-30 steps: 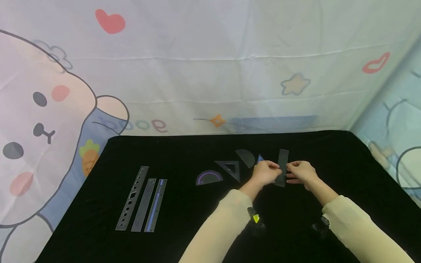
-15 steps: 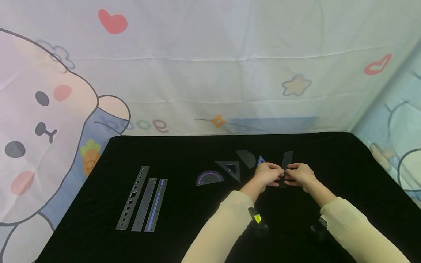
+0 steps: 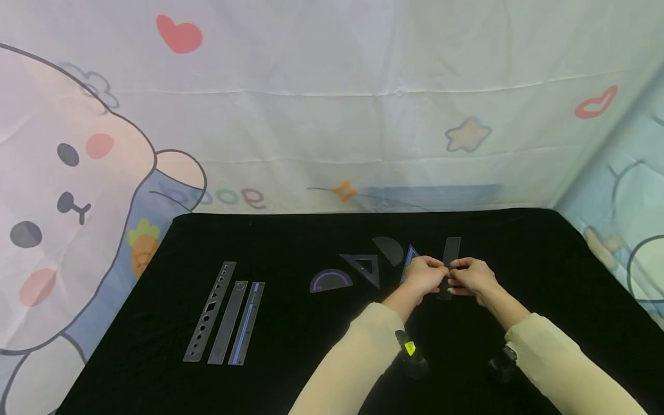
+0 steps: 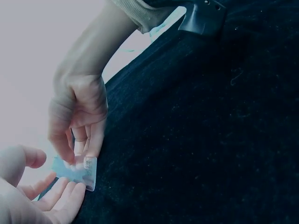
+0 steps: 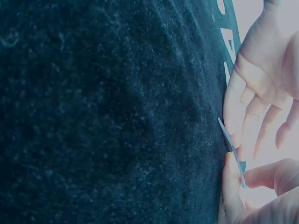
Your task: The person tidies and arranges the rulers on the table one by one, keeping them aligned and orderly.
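Note:
A short clear ruler [image 3: 453, 246] stands between my two hands at the right of the black-covered table, its lower part overlapped by fingers. My right hand [image 3: 473, 278] pinches it between thumb and fingers; the right wrist view catches the ruler [image 5: 229, 135] nearly edge-on. From the other side my left hand [image 3: 422, 275] meets it with fairly straight fingers. In the left wrist view those left fingers [image 4: 67, 200] lie along the lower edge of the ruler [image 4: 88, 176], the thumb apart from it. A blue set square [image 3: 410, 253] is partly hidden behind my left hand.
Left of my hands lie a grey protractor [image 3: 389, 250], a clear set square [image 3: 371, 266] and a purple-marked protractor [image 3: 331, 282]. Farther left are a stencil ruler [image 3: 210, 312], a plain ruler [image 3: 227, 323] and a blue-striped ruler [image 3: 246, 324]. A printed curtain [image 3: 311, 127] hangs behind.
The ruler has shifted slightly right and turned a little between the hands. My right fingers have come in closer over it, nearer to my left hand. The other pieces stay put.

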`<state>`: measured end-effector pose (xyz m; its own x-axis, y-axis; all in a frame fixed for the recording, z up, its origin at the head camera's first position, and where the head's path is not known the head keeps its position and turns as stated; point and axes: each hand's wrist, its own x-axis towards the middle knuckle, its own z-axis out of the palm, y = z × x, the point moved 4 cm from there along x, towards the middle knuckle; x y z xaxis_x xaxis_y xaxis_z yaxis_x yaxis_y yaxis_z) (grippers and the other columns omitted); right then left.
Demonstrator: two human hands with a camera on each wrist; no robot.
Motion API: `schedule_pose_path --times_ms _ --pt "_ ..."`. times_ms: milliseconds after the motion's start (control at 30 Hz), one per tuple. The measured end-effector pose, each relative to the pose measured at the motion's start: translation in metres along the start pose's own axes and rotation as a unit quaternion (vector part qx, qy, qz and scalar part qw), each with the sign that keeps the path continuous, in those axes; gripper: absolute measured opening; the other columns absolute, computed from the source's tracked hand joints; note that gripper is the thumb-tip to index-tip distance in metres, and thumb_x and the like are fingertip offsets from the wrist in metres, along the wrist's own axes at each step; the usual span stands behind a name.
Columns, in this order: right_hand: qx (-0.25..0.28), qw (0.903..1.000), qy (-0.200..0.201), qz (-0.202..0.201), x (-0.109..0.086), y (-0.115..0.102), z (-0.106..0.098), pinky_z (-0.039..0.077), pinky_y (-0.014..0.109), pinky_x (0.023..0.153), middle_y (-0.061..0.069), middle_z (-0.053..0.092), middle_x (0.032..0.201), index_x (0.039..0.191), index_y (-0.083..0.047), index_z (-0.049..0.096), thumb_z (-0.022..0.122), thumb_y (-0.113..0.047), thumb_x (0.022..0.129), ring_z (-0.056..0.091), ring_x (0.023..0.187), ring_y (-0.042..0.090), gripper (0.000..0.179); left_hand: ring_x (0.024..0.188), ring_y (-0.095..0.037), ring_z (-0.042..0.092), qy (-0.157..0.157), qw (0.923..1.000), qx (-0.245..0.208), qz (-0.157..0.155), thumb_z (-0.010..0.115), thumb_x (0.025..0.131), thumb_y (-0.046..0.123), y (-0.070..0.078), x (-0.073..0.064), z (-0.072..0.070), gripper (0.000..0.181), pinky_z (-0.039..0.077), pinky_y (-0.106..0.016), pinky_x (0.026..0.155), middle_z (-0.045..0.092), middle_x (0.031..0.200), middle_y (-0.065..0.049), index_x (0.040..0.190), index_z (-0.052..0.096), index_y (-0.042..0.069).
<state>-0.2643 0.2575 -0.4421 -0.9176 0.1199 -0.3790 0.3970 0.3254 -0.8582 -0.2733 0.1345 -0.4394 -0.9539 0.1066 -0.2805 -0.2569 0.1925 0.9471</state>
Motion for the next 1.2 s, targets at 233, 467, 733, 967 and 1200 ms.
schedule_pose_path --times_ms 233,467,733,967,1200 --pt "0.0 0.9999 -0.006 -0.014 -0.003 -0.001 0.001 0.057 0.027 0.067 0.009 0.058 0.09 0.131 0.007 0.035 0.045 -0.006 0.092 0.061 0.068 0.007 0.042 0.075 -0.017 0.062 0.001 0.9999 0.015 -0.003 0.065 0.083 0.012 -0.001 0.002 -0.003 0.009 0.057 -0.033 0.067 0.061 0.084 -0.001 0.09 0.064 0.008" --pt "-0.005 0.9997 -0.01 -0.021 -0.009 -0.002 0.002 0.057 0.026 0.065 0.009 0.058 0.088 0.131 0.007 0.034 0.047 -0.007 0.092 0.061 0.069 0.008 0.044 0.076 -0.018 0.063 -0.002 0.9998 0.018 -0.002 0.065 0.083 0.012 -0.002 0.002 -0.005 0.012 0.057 -0.032 0.065 0.063 0.086 -0.002 0.094 0.064 0.007" --pt "-0.009 0.9991 -0.023 -0.036 -0.014 -0.002 0.005 0.057 0.028 0.064 0.007 0.058 0.086 0.131 0.006 0.034 0.047 -0.009 0.092 0.061 0.07 0.009 0.044 0.079 -0.021 0.065 -0.016 0.9996 0.0 -0.021 0.064 0.084 0.011 -0.002 0.0 -0.009 0.017 0.057 -0.035 0.066 0.064 0.086 -0.007 0.099 0.064 0.004" --pt "-0.009 0.9979 -0.036 -0.053 -0.02 -0.004 0.013 0.057 0.029 0.065 0.009 0.057 0.089 0.13 0.007 0.034 0.049 -0.012 0.093 0.062 0.072 0.01 0.044 0.074 -0.019 0.063 -0.027 0.9993 0.021 -0.016 0.065 0.085 0.015 -0.003 -0.001 -0.017 0.012 0.057 -0.034 0.065 0.062 0.083 -0.004 0.093 0.065 0.007" --pt "-0.01 0.9967 -0.043 -0.069 -0.026 -0.008 0.022 0.057 0.029 0.065 0.012 0.057 0.093 0.127 0.006 0.036 0.048 -0.009 0.092 0.062 0.072 0.01 0.04 0.061 -0.015 0.058 -0.032 0.9991 0.027 -0.002 0.065 0.083 0.011 -0.004 -0.004 -0.027 0.004 0.057 -0.032 0.056 0.057 0.073 -0.002 0.084 0.062 0.009"
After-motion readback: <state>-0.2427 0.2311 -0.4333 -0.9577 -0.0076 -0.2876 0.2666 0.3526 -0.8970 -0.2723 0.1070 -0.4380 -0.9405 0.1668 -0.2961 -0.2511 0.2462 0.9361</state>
